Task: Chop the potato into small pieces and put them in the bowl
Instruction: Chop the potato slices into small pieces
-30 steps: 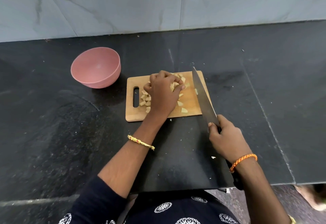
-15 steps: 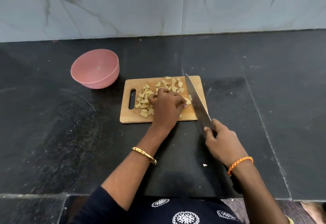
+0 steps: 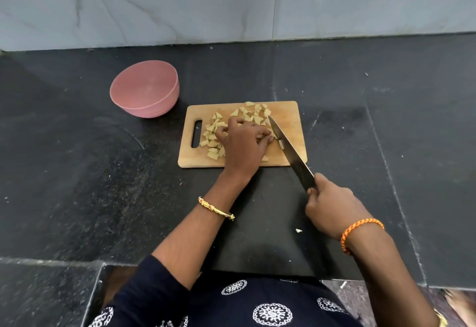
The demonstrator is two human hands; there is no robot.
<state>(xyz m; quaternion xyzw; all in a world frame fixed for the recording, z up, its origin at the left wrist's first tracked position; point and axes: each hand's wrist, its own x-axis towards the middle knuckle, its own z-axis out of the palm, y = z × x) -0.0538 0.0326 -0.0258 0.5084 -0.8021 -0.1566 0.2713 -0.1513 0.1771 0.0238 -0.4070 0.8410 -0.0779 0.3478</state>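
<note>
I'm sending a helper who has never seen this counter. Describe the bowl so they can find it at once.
Start at the black stone countertop below the grey wall. Left of the rectangular wooden cutting board, slightly farther back and apart from it, stands the round pink plastic bowl. It is the only bowl and the only pink thing there, and looks empty.
</note>
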